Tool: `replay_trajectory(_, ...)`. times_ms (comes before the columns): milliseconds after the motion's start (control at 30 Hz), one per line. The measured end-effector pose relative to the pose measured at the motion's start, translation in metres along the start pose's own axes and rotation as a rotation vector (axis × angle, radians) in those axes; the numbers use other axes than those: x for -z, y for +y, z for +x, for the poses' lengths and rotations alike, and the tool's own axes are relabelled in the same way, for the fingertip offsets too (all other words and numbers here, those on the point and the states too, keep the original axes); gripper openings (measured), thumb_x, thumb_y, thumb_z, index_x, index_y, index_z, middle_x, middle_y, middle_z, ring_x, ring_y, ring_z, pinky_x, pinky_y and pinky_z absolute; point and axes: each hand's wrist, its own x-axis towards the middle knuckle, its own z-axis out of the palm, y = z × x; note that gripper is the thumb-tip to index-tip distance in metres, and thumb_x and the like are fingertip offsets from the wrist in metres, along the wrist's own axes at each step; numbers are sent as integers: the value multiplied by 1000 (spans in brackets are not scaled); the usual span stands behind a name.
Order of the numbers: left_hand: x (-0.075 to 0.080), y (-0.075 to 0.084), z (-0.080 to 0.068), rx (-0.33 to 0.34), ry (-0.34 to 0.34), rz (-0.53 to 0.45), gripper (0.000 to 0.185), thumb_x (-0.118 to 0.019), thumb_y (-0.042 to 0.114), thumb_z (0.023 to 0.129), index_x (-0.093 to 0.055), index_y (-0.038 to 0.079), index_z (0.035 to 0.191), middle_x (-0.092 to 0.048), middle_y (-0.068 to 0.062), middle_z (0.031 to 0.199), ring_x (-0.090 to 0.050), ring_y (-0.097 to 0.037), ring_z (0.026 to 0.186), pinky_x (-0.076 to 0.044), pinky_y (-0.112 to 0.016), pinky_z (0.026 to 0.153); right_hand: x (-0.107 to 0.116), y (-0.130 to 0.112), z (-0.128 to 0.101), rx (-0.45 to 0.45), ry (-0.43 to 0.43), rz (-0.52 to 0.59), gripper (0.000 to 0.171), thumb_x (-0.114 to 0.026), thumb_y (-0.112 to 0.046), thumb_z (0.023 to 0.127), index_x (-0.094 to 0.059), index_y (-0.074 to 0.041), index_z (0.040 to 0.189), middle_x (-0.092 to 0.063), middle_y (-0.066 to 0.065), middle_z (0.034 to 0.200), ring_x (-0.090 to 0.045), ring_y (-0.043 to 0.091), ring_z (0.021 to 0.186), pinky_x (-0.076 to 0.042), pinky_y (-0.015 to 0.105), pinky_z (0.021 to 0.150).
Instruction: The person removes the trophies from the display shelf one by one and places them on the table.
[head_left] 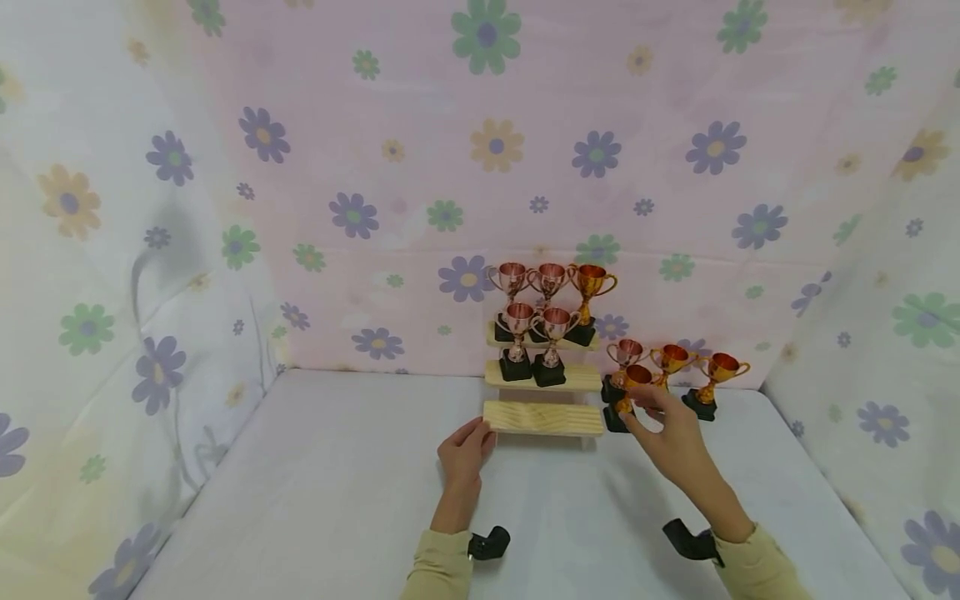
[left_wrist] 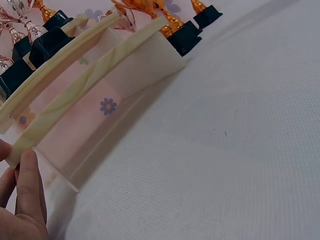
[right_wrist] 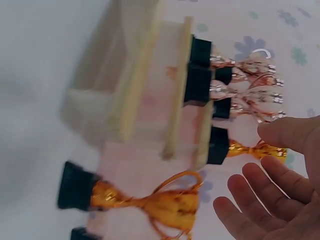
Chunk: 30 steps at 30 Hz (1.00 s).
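Observation:
A small stepped display shelf point(head_left: 543, 418) has pale wooden boards on see-through side supports. My left hand point(head_left: 463, 454) pinches the left end of its lowest board, thumb above and fingers below in the left wrist view. Next to the shelf's right side stands a gold trophy cup point(right_wrist: 170, 205) on a black base. My right hand point(head_left: 670, 433) is beside this cup; in the right wrist view its fingers are spread, with a gap between them and the cup. Two rose-gold trophies point(head_left: 553, 333) stand on the middle board. The top board bears two rose-gold trophies point(head_left: 513, 279) and a gold one point(head_left: 592, 283).
On the table right of the shelf, behind my right hand, are a rose-gold trophy point(head_left: 625, 354) and two more gold trophies point(head_left: 722, 368). A flower-printed cloth point(head_left: 405, 167) hangs behind and at both sides. White covering lies over the table point(head_left: 337, 483).

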Motion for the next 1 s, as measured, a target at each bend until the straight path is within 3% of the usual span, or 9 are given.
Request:
replay_trajectory(300, -1, -1, 1, -1, -3, -10, 30, -70, -1, 91, -66, -14, 118, -71, -15, 101, -71, -14, 83, -63, -27, 79, -21, -19, 52, 156, 166, 123, 38, -75, 0, 89, -61, 5, 124, -66, 23, 118, -66, 39, 102, -58, 58, 89)
replay_trajectory(467, -1, -3, 3, 4, 2, -6, 28, -70, -2, 91, -68, -14, 116, -70, -17, 101, -71, -15, 83, -63, -26, 78, -34, -22, 78, 186, 201, 234, 48, -77, 2, 87, -58, 8, 130, -62, 28, 121, -62, 43, 107, -56, 62, 92)
replay_trajectory(733, 2, -5, 4, 0, -13, -34, 29, -69, -4, 90, -66, -16, 117, -71, -12, 94, -71, -13, 80, -64, -26, 76, -49, -36, 105, 101, 181, 329, 60, -81, -8, 87, -53, 5, 138, -56, 23, 133, -57, 40, 117, -53, 59, 101)
replay_trajectory(900, 1, -2, 2, -5, -9, -35, 29, -70, -3, 90, -67, -15, 116, -71, -12, 93, -71, -13, 80, -63, -26, 76, -55, -42, 115, 57, 117, 440, 64, -81, -10, 87, -50, 5, 141, -54, 25, 136, -56, 41, 118, -51, 58, 105)
replay_trajectory(1000, 2, -1, 2, 0, -8, -25, 29, -70, -3, 90, -67, -15, 117, -71, -13, 94, -71, -14, 81, -63, -26, 77, -58, -43, 117, 11, 62, 482, 68, -80, -13, 88, -47, 2, 146, -55, 23, 136, -57, 38, 118, -53, 50, 105)
